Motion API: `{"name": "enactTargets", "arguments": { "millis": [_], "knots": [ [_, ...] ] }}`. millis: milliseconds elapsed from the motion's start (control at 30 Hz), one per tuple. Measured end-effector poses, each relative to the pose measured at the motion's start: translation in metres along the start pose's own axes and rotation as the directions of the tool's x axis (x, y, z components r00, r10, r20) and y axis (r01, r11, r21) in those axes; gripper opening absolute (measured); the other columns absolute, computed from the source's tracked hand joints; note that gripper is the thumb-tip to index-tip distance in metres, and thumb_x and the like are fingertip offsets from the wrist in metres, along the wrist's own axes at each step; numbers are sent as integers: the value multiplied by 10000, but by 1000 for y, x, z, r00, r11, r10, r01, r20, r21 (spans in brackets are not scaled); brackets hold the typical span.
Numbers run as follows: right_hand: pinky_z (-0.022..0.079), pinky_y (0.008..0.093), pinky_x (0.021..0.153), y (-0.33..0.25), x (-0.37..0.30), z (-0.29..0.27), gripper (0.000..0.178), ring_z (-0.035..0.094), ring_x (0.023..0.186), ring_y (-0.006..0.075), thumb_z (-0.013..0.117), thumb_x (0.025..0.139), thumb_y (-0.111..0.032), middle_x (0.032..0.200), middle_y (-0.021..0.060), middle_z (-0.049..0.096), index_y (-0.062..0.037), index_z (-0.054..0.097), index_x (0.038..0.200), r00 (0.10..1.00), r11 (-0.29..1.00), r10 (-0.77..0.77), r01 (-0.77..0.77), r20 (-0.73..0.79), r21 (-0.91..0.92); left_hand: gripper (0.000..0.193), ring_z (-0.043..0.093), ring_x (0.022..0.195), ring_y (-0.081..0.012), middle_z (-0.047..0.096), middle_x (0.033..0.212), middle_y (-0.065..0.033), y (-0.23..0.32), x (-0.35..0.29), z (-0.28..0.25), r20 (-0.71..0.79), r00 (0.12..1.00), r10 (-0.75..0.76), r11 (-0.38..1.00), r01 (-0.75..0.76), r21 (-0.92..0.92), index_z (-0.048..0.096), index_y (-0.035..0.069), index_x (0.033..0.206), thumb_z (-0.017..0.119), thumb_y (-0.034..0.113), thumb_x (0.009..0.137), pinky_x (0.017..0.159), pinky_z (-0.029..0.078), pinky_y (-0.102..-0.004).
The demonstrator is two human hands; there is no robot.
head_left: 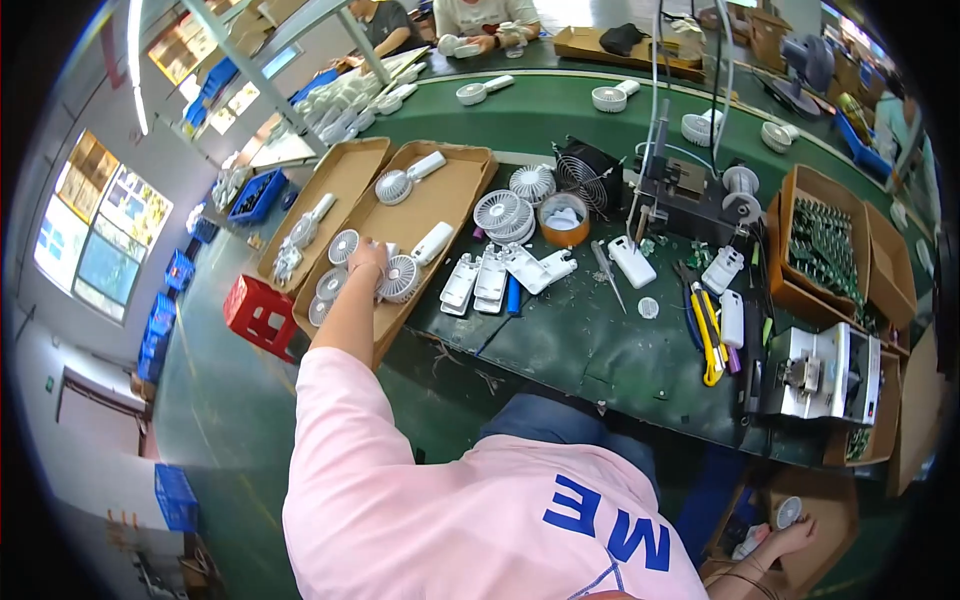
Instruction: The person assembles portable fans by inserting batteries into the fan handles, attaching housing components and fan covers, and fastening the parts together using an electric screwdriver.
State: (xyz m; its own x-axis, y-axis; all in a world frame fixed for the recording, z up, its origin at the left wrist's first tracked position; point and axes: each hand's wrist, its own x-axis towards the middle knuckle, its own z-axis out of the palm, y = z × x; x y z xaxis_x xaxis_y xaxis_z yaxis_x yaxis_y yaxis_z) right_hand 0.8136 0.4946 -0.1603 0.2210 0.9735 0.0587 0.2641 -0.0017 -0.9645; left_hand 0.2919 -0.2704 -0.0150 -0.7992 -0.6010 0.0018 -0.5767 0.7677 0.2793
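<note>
My left hand (368,257) reaches into a long cardboard tray (465,160) at the left end of the bench. Its fingers are closed over a white handheld fan (343,247), whose round head shows beside them. Close by lie more white handheld fans (400,278). At the lower right, my right hand (797,537) is beside a cardboard box (835,500) below bench level. A small round white fan part (789,512) is at its fingertips; the grip is partly hidden. A white crumpled piece (752,541) lies near that hand.
White casings (490,280), stacked fan grilles (503,215), a black cooling fan (588,178) and a yellow cutter (710,335) crowd the bench. A solder spool (741,190), circuit-board box (825,245) and metal machine (815,375) stand right. Co-workers sit across the green conveyor (550,95).
</note>
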Motion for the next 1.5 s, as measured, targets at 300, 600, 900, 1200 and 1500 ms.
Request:
{"name": "enactTargets", "arguments": {
  "millis": [300,600,900,1200,1500],
  "knots": [
    [418,205,514,-163,-230,33,191,536,568,101,551,846,-52,699,60,577,3,576,1027,249,981,-93,-142,964,131,954,527,1125,-372,409,1278,-280,53,8,2,-20,898,-439,872,421,-248,253,73,1357,776,409,633,912,482,-424],
    [493,241,659,-144,-218,111,604,570,766,134,541,926,-267,1124,110,538,54,285,1368,-69,-282,-170,-952,983,-115,1028,553,1126,-340,501,1250,-253,36,17,-4,109,954,-278,955,287,-76,116,56,1411,739,351,649,925,478,-404],
    [538,296,784,-141,-208,101,660,630,911,200,440,939,-277,1385,138,440,4,127,1447,31,-313,-52,-950,998,13,348,626,793,-219,628,930,-129,25,-42,-22,281,944,176,-36,291,-956,539,7,1014,726,175,773,682,527,-348],
    [400,368,999,-190,-271,117,490,552,1078,293,359,991,-353,1211,174,511,8,373,1322,829,786,-112,-263,547,560,414,608,871,-198,575,1024,-134,114,-264,-1,192,567,801,-41,373,-927,305,40,1277,511,147,933,797,502,-337],
    [443,321,698,-266,-225,105,643,543,795,218,225,955,-512,818,128,552,31,562,887,732,609,-669,640,-130,468,360,607,890,-202,568,1058,-154,146,-294,27,194,407,893,-3,435,-900,295,28,1268,431,134,952,805,490,-334]
  ]
}}
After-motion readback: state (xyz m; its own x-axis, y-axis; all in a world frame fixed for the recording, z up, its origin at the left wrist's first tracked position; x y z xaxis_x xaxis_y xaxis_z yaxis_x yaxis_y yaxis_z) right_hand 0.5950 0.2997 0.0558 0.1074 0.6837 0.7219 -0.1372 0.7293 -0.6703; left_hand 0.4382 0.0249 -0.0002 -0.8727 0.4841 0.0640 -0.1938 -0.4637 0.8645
